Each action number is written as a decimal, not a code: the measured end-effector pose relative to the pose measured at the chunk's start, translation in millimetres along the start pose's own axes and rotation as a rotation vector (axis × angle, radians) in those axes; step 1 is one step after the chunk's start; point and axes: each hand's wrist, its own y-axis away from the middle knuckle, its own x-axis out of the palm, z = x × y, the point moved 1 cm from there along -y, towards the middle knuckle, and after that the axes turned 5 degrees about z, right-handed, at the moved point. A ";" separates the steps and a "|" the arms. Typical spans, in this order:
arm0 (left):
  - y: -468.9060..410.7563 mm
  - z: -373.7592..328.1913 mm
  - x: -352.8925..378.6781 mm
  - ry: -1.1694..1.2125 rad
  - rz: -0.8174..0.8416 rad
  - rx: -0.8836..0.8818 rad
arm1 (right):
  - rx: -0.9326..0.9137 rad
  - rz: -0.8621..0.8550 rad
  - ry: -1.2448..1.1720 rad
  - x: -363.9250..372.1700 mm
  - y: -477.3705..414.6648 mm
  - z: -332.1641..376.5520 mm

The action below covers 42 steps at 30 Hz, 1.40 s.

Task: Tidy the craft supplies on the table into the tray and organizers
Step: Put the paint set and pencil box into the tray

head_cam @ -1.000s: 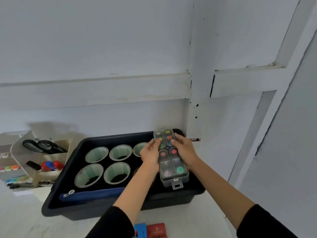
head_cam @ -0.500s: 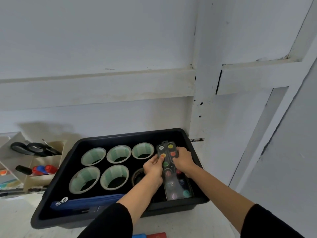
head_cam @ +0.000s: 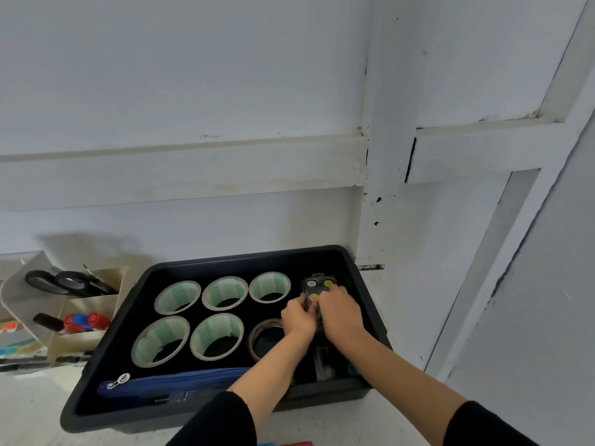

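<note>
A clear paint palette box (head_cam: 317, 286) with coloured paint wells lies lengthwise along the right side of the black tray (head_cam: 106, 336), low inside it. My left hand (head_cam: 297, 317) grips its left edge and my right hand (head_cam: 339, 312) curls over its right side and top. My hands and forearms hide most of the box; only its far end and a piece near the front wall show. Several green-lined tape rolls (head_cam: 222, 334) and one brown tape roll (head_cam: 265, 338) stand in the tray. A blue zip pouch (head_cam: 167, 383) lies along the tray's front wall.
A cream desk organizer (head_cam: 61, 320) stands left of the tray, holding black scissors (head_cam: 56, 281), a brush and red and blue markers (head_cam: 82, 321). The white wall is just behind and a white panel closes in on the right. A red item (head_cam: 296, 443) peeks in at the bottom edge.
Both hands have lowered the palette box from above the tray's right side down into the tray. It now lies deeper along the right wall, with my hands still on it.
</note>
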 end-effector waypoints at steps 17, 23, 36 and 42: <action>78.3 -28.9 -51.1 -0.041 -0.027 0.317 | -0.181 -0.188 -0.536 -35.8 66.1 0.8; 147.9 -7.9 -89.0 0.044 -0.144 0.472 | -0.348 -0.313 -0.670 -37.2 129.8 30.3; 245.2 99.3 -119.3 0.033 -0.342 0.258 | -0.317 -0.130 -0.676 42.7 239.2 60.4; 257.9 151.4 -104.4 -0.035 -0.180 0.030 | -0.076 -0.035 -0.427 80.0 276.9 57.1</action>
